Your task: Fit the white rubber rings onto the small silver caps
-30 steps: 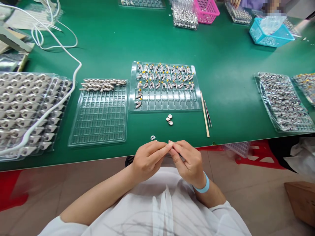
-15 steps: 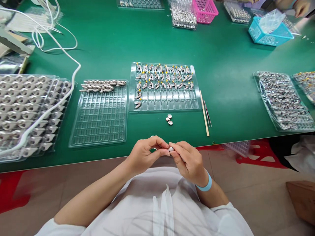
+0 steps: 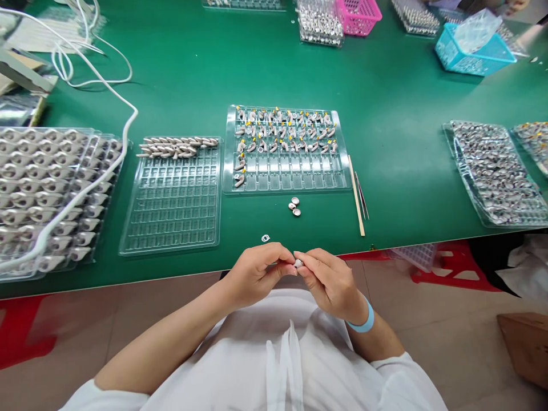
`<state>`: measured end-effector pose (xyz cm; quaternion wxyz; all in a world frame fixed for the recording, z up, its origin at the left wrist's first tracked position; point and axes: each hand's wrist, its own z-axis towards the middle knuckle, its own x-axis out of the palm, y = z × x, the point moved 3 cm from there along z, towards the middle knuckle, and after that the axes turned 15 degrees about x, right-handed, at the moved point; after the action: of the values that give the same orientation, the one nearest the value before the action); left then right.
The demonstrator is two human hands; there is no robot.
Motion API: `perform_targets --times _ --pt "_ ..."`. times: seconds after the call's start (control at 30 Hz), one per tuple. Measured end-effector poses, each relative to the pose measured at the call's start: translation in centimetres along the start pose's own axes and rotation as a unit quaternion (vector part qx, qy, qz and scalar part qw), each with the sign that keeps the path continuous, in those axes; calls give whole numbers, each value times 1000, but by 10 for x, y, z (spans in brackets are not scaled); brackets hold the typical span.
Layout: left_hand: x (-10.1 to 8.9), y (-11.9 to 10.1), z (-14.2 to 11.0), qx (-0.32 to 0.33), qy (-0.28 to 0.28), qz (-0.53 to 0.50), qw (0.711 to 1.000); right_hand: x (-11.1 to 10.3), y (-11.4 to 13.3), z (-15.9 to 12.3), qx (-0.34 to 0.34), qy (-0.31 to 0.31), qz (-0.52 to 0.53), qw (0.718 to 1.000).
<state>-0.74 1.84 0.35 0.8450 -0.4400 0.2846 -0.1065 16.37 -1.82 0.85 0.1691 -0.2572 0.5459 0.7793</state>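
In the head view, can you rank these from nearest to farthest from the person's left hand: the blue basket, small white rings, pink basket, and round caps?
From the left hand:
1. Small white rings, just beyond it
2. Round caps, farther forward, slightly right
3. Pink basket, far side, right
4. Blue basket, far right

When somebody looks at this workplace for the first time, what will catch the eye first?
Probably the big green table, with the left hand and right hand meeting at its near edge around a small pale part. Next, perhaps, the pink basket at the far side and the blue basket at the far right. At left, a white cable snakes over rows of beige parts.
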Motion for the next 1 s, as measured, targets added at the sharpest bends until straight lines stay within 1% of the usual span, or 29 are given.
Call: perform_targets --times 0.13,0.27,0.4,0.67,0.9,1.0 --pt "1 0 0 3 12 -5 1000 0 0 -3 -12 -16 -13 1000" --pt "2 0 -2 15 -4 -1 1000 1 2 -6 -23 -39 -34 998" --pt "4 -1 -4 16 -6 -2 1000 1 5 -8 -27 -60 -54 996" --pt "4 -5 -2 31 -32 -12 999 6 5 -12 -9 -57 -66 996" --pt "3 -5 -1 12 -40 -27 999 13 4 -13 1 -71 -69 995" --pt "3 -2 -2 -9 -39 -30 999 16 3 -14 -3 -76 -69 995"
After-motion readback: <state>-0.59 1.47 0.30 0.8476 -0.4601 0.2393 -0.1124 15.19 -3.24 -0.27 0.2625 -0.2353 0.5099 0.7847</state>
